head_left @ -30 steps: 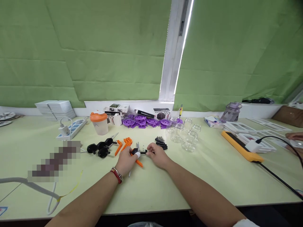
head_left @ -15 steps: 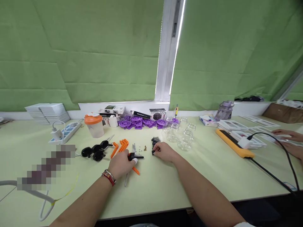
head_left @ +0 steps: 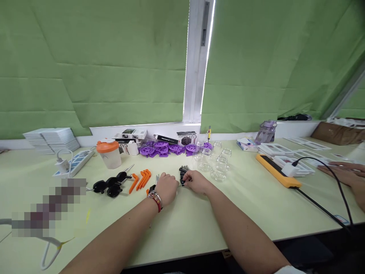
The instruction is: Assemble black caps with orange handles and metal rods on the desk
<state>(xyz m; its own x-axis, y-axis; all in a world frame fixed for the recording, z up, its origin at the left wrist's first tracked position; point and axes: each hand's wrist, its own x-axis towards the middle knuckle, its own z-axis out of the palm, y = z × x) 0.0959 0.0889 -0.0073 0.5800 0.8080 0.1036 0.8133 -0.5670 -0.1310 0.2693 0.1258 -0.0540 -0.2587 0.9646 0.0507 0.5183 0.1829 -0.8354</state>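
My right hand (head_left: 196,182) is closed in a pinch at the near end of a small cluster of black parts (head_left: 181,171), its fingertips on a small black piece (head_left: 182,182). Just to its left, my left hand (head_left: 167,188) reaches in with curled fingers; its fingertips are mostly hidden, and what they hold cannot be made out. Behind the left wrist a black piece (head_left: 152,188) and thin metal rods (head_left: 157,178) partly show. Several bent orange parts (head_left: 145,179) lie farther left, beside black round-headed pieces (head_left: 113,190) and a pointed metal rod (head_left: 129,168).
Purple wheel-like parts (head_left: 161,148) line the back, near small boxes (head_left: 186,137). Clear glass-like vessels (head_left: 219,169) stand right of my hands. An orange-lidded cup (head_left: 110,154) is at left. A yellow power strip (head_left: 275,173) with a black cable and another person's hands (head_left: 342,175) are at right.
My left hand has left the black piece on the table and moved right, close to my right hand. My right hand stays at the black parts. The view has shifted slightly.
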